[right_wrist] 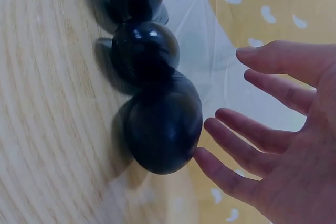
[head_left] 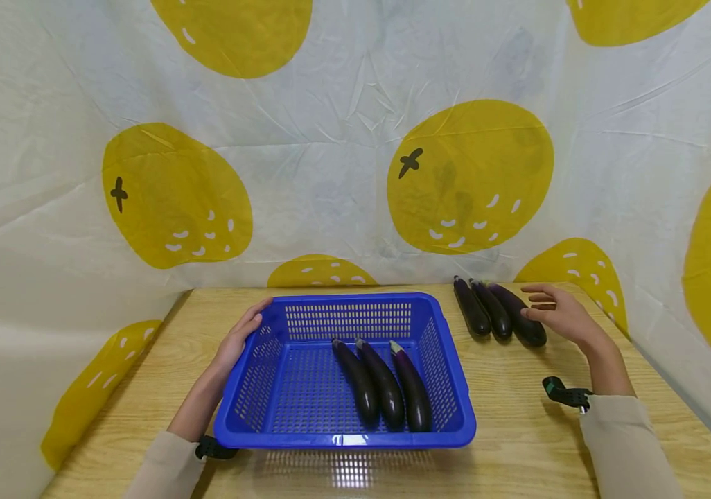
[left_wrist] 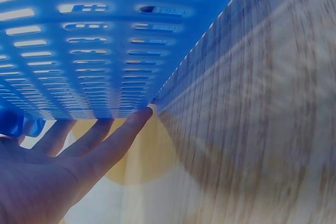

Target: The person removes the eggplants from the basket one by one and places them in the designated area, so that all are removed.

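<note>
A blue plastic basket [head_left: 343,439] with slotted walls stands on the table, and three dark purple eggplants [head_left: 383,388] lie side by side in its right half. My left hand [head_left: 240,339] rests against the basket's left side near the far corner. In the left wrist view its fingers [left_wrist: 113,148] stretch straight along the outer wall. Three more eggplants [head_left: 495,310] lie close together at the back right of the table. Beside the rightmost eggplant [right_wrist: 164,124] of that group is my right hand [right_wrist: 283,135], fingers spread and gripping nothing. Whether a fingertip touches it, I cannot tell.
The wooden table [head_left: 511,430] carries the basket and the loose eggplants. A pale cloth [head_left: 318,187] with large yellow fruit prints hangs behind the table and along both sides. Between the basket and the loose eggplants runs a narrow strip of tabletop.
</note>
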`<action>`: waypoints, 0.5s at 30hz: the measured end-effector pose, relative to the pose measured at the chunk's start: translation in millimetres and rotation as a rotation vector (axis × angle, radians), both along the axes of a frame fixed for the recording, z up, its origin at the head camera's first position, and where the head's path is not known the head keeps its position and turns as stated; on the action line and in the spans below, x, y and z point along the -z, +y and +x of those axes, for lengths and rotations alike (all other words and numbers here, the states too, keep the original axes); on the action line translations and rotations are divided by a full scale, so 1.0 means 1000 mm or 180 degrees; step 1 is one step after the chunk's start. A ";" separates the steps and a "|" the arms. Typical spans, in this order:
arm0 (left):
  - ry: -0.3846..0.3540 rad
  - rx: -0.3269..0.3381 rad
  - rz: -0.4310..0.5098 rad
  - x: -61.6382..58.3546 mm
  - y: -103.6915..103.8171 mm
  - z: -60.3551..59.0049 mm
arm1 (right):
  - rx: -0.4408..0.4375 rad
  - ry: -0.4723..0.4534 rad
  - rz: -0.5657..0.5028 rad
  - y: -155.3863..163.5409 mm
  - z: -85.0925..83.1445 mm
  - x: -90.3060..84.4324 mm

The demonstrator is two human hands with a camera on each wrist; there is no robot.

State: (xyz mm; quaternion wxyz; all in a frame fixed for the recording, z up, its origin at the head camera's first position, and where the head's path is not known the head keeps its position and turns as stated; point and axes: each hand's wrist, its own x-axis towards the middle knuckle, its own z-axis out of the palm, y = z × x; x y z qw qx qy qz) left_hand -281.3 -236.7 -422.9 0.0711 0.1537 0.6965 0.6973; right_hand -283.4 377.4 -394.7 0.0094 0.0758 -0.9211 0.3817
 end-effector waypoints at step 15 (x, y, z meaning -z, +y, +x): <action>-0.0001 0.0015 0.0045 0.000 0.000 0.001 | -0.0045 0.0203 0.0040 -0.010 0.003 -0.015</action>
